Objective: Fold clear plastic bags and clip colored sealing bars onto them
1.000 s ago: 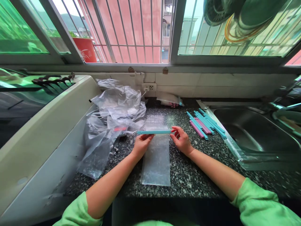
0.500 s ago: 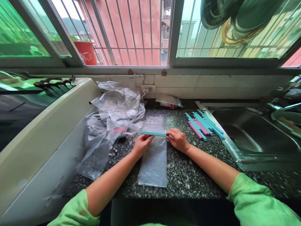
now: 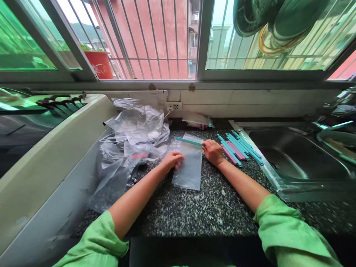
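My right hand [image 3: 213, 152] pinches the right end of a long, thin teal bag sealing clip [image 3: 189, 141]. The clip reaches leftward across the upper part of a flat clear plastic bag [image 3: 190, 172] on the counter. My left hand [image 3: 172, 161] is closed at the bag's left edge, thumb and fingers together on the plastic; the fingertips are partly hidden. To the right of my right hand lies a loose pile of teal clips [image 3: 239, 144] and pink clips [image 3: 236, 151], side by side and slanted.
Crumpled clear plastic bags [image 3: 139, 126] heap up at left, beside a white appliance side [image 3: 63, 148]. A steel sink [image 3: 294, 155] is set into the speckled counter [image 3: 217, 211] at right. Near the wall socket [image 3: 174, 106] lies a filled clear packet [image 3: 197, 120].
My left hand has let go of the clip and gone to the bag's left edge. The bag has shifted away from me and rightward. The clip has moved farther back in my right hand.
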Demonstrator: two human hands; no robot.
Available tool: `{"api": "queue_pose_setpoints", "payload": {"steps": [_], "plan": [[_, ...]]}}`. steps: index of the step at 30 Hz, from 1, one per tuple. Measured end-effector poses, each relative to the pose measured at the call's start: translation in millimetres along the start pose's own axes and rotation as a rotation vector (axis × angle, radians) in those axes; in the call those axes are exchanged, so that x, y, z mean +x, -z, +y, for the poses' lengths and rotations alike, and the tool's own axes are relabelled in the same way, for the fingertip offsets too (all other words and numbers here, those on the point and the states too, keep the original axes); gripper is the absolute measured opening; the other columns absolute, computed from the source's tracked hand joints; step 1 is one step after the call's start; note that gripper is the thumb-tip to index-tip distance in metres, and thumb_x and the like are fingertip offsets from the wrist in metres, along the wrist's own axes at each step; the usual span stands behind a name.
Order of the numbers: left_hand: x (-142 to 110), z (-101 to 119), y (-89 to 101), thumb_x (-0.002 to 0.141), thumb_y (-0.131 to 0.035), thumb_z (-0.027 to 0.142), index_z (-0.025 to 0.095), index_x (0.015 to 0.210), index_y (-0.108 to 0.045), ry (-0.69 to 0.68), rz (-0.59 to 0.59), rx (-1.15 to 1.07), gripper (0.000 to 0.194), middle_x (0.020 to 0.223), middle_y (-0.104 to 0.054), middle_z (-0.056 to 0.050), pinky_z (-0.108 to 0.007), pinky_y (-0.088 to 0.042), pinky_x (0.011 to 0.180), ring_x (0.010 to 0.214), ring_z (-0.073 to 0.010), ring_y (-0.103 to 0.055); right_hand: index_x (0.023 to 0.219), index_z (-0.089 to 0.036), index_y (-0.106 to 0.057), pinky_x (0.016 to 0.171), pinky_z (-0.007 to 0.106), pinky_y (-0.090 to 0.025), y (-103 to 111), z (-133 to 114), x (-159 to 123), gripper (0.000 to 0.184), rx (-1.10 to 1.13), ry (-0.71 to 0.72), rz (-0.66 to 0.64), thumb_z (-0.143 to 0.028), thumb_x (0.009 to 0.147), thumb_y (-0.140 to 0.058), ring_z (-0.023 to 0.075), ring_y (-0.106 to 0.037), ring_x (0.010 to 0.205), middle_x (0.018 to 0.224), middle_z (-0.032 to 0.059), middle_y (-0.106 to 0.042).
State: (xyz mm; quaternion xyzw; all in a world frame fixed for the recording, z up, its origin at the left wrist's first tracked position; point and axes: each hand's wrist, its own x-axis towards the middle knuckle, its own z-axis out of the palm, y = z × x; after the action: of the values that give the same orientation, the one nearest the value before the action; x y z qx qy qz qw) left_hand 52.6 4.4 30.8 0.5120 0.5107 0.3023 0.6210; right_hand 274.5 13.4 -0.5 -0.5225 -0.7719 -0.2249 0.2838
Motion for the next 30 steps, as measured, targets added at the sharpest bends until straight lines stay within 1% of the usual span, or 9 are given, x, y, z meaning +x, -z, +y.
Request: {"api": "queue_pose_setpoints", "payload": {"steps": [5,8,10,13,16,19,24,27,30], "plan": [[14.6,5.9,-2.8,0.054,-0.059,0.019,0.013,0.053,-0.059,0.035,-0.011,-0.028,0.005,0.042,-0.051,0.003,-0.019,-0.034,0.036,0.037,-0.0080,-0.045,0.094,-0.014,-0.057,0.066,0.031,-0.029,-9.4,12.2,10.9,0.022,-0.143,-0.188,-0.007,-0.028,0.088,-0.041,0.0219,-0.048,0.080,0.087,0.0098,-0.060],[22.9,9.4,-3.8,0.053,-0.057,0.018,0.014,0.052,-0.059,0.020,0.033,-0.073,0.005,0.043,-0.052,0.002,-0.020,-0.037,0.038,0.038,-0.0085,-0.046,0.096,-0.013,-0.056,0.065,0.032,-0.027,-12.8,17.4,18.1,0.022,-0.184,-0.315,-0.026,-0.027,0.088,-0.042,0.0228,-0.047,0.080,0.090,0.0111,-0.060],[28.1,11.5,-4.9,0.053,-0.056,0.020,0.014,0.055,-0.059,-0.007,0.088,-0.118,0.007,0.048,-0.054,0.002,-0.021,-0.040,0.039,0.041,-0.0096,-0.049,0.096,-0.013,-0.055,0.065,0.032,-0.025,-15.0,20.8,22.6,0.020,-0.206,-0.395,-0.034,-0.026,0.087,-0.042,0.0231,-0.047,0.080,0.091,0.0119,-0.060],[37.0,12.4,-10.0,0.055,-0.054,0.024,0.015,0.060,-0.056,-0.068,0.218,-0.184,0.010,0.053,-0.055,0.002,-0.023,-0.045,0.042,0.044,-0.0097,-0.050,0.096,-0.013,-0.054,0.065,0.032,-0.024,-18.7,25.6,28.8,0.018,-0.226,-0.505,-0.039,-0.025,0.087,-0.044,0.0232,-0.047,0.080,0.092,0.0127,-0.059],[49.6,10.3,-19.5,0.056,-0.054,0.024,0.016,0.059,-0.053,-0.140,0.360,-0.209,0.009,0.050,-0.052,0.005,-0.021,-0.043,0.042,0.041,-0.0077,-0.046,0.096,-0.013,-0.053,0.065,0.032,-0.024,-22.7,29.5,34.3,0.016,-0.222,-0.585,-0.044,-0.023,0.086,-0.045,0.0233,-0.048,0.082,0.094,0.0130,-0.058],[66.1,7.1,-30.0,0.057,-0.054,0.023,0.016,0.055,-0.051,-0.207,0.456,-0.195,0.008,0.046,-0.049,0.005,-0.021,-0.040,0.040,0.038,-0.0075,-0.042,0.096,-0.013,-0.053,0.066,0.032,-0.025,-26.0,32.2,39.2,0.015,-0.211,-0.635,-0.036,-0.022,0.085,-0.047,0.0234,-0.049,0.083,0.094,0.0134,-0.058],[94.7,6.1,-43.5,0.062,-0.055,0.026,0.016,0.055,-0.052,-0.309,0.547,-0.162,0.012,0.044,-0.049,0.005,-0.021,-0.038,0.041,0.037,-0.0087,-0.043,0.094,-0.013,-0.053,0.068,0.032,-0.026,-32.2,37.4,47.1,0.015,-0.191,-0.695,-0.024,-0.023,0.085,-0.047,0.0238,-0.050,0.085,0.093,0.0133,-0.059],[110.0,10.2,-49.6,0.065,-0.054,0.027,0.016,0.060,-0.053,-0.355,0.579,-0.158,0.012,0.047,-0.052,0.004,-0.021,-0.037,0.041,0.037,-0.0090,-0.045,0.094,-0.013,-0.053,0.068,0.032,-0.027,-37.5,41.7,52.4,0.017,-0.186,-0.736,-0.003,-0.025,0.085,-0.046,0.0235,-0.051,0.085,0.091,0.0129,-0.059],[125.4,15.8,-52.7,0.068,-0.053,0.027,0.017,0.066,-0.054,-0.385,0.637,-0.168,0.010,0.049,-0.052,0.004,-0.021,-0.037,0.042,0.039,-0.0094,-0.046,0.094,-0.013,-0.054,0.069,0.032,-0.027,-42.7,45.4,57.5,0.018,-0.180,-0.798,0.017,-0.025,0.084,-0.046,0.0232,-0.051,0.084,0.090,0.0126,-0.060]]}}
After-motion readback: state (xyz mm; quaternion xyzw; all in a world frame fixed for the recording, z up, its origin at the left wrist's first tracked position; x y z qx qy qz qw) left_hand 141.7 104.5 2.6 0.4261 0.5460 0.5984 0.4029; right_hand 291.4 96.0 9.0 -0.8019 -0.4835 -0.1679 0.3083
